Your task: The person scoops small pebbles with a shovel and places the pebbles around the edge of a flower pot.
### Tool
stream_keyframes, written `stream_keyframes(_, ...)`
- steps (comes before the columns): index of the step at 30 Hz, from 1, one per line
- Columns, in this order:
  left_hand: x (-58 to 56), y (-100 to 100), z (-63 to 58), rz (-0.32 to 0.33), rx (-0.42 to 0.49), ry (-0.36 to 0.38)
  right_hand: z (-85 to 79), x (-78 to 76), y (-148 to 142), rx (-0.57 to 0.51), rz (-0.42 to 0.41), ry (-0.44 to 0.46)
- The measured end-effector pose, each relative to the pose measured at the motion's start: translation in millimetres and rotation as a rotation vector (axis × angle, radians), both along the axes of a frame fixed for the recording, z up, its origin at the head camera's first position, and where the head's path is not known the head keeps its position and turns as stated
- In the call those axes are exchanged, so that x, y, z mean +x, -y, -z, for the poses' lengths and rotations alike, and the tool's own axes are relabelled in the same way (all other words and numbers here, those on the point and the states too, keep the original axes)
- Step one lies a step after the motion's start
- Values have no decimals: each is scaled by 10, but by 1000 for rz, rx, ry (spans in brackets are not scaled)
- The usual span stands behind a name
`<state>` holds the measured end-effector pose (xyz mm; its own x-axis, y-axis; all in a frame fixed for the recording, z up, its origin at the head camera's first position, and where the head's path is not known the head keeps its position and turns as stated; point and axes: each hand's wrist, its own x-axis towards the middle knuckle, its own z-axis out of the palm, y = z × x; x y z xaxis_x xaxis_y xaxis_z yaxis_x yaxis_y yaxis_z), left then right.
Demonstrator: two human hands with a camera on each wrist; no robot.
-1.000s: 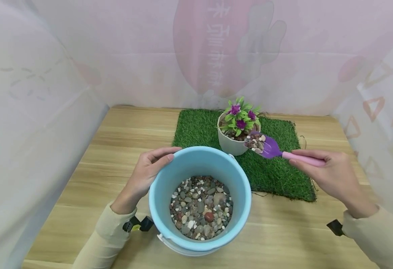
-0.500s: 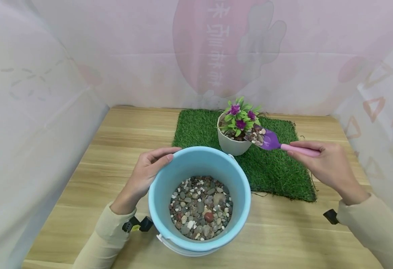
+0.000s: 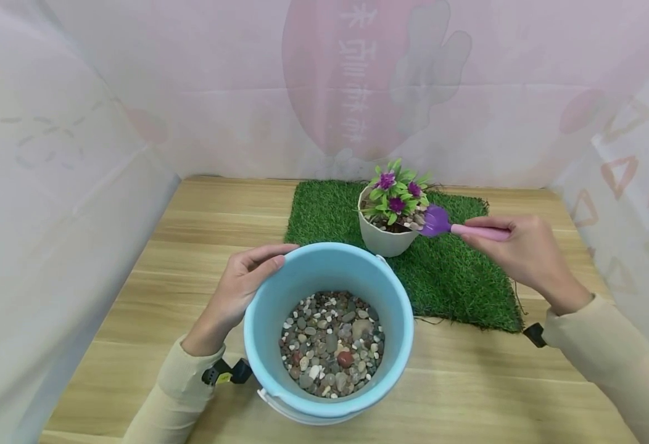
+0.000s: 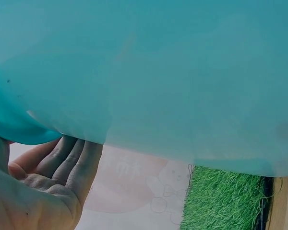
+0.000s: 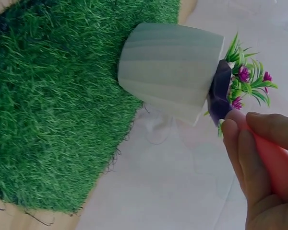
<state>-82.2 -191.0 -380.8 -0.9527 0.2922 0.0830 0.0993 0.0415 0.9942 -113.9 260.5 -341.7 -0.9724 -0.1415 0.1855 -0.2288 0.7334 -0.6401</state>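
A light blue bucket [image 3: 260, 345], its bottom covered with mixed pebbles [image 3: 332, 345], stands at the front. My left hand [image 3: 241, 287] holds its rim at the left, fingers against the outer wall. The left wrist view has these fingers [image 4: 62, 165] partly behind the bucket wall. With my right hand [image 3: 527, 250] I grip the pink handle of a purple hand trowel [image 3: 437, 222]. Its blade tip is at the right rim of a white flowerpot [image 3: 384, 239], with pebbles [image 3: 413, 220] at the tip. Purple flowers [image 3: 395, 205] with green leaves grow from the pot.
The pot stands on a green artificial grass mat [image 3: 463, 290], which lies on the wooden table [image 3: 191, 246]. Printed white and pink cloth [image 3: 235, 123] hangs behind and at both sides. A white bucket handle [image 3: 302, 416] hangs at the front.
My right hand has moved left and slightly up with the trowel. The pebbles on its blade have shifted to the pot's right edge and look fewer. My left hand has stayed on the bucket.
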Motion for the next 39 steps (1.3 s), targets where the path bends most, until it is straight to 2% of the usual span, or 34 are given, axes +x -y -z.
stream_keyframes(5, 9, 8, -6, -4, -10, -5, -167, -105, 55, 62, -32, 58)
stream_keyframes(8, 12, 10, -4, -2, -2, -9, -300, -185, 105, 116, -61, 45)
stream_keyframes(12, 18, -2, 0, -6, 1, -4, -474, -272, 169, 153, -83, 108)
stream_keyframes(17, 15, -13, 5, -7, -1, 6, -613, -355, 209, 206, -95, 174)
stream_keyframes(28, 19, -35, -6, -7, -33, -5, -699, -399, 184, 218, -78, 215)
stream_keyframes(39, -2, -50, -32, -6, -36, -2, -709, -405, 218, 210, -85, 268)
